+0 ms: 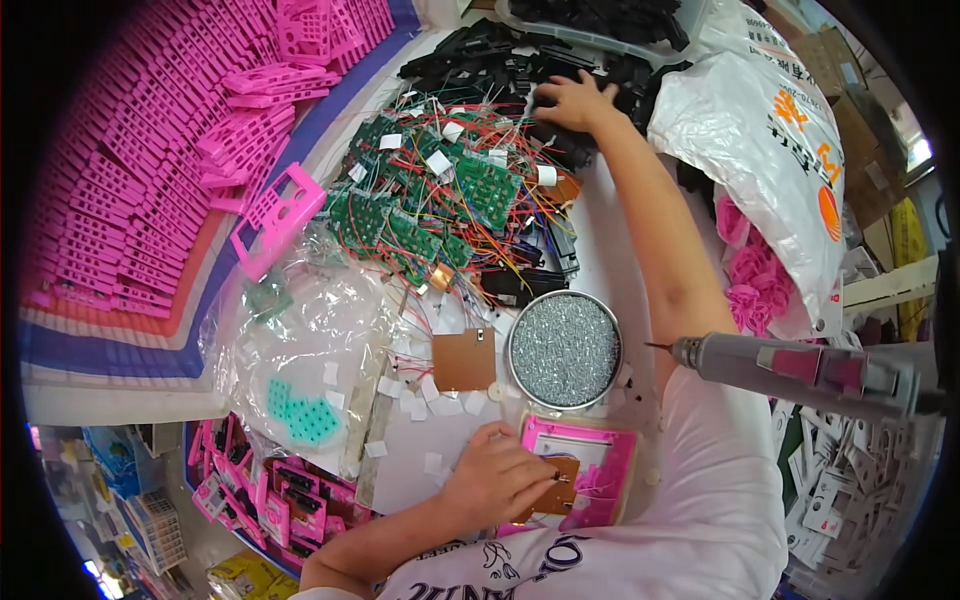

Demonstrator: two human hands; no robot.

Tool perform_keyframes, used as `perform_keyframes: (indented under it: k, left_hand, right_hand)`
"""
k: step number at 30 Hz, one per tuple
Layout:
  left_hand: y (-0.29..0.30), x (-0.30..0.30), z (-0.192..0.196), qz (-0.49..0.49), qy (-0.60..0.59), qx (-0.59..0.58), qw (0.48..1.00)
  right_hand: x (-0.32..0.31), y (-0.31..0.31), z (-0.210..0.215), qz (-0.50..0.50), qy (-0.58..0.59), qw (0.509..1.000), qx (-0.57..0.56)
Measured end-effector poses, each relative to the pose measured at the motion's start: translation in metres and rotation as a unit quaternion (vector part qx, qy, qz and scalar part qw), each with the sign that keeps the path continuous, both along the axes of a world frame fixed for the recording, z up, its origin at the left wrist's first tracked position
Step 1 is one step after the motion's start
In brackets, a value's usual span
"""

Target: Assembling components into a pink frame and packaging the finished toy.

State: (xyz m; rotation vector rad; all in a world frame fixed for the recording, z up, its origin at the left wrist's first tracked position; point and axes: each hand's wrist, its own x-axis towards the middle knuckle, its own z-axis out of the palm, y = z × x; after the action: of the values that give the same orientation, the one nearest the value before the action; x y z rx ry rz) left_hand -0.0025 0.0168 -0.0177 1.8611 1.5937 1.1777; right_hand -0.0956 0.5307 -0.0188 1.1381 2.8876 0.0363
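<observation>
My left hand rests at the near edge of the table, fingers pinching a small brown board that lies in a pink plastic housing. My right hand reaches far across the table and lies with fingers spread on a heap of black plastic parts; whether it grips one I cannot tell. Between the two hands lies a tangle of green circuit boards with red and yellow wires. A round tin of small silver screws sits just beyond the pink housing.
A grey and pink electric screwdriver hangs at the right, tip pointing left. Stacked pink frames fill the left. A clear bag, a brown square board, white paper bits, a white sack and white parts surround the work area.
</observation>
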Motion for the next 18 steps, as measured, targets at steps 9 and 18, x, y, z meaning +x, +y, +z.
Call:
perform_keyframes:
  k: [9,18]
  left_hand:
    - [0.009,-0.002,0.001,-0.002,0.029,-0.009,1.0]
    - [0.007,0.006,-0.003,0.01,0.048,0.02,0.999]
  right_hand:
    - [0.143,-0.041,-0.01,0.006,0.032,0.997,-0.074]
    - [0.313,-0.216,0.009,0.0,0.482,0.864,-0.147]
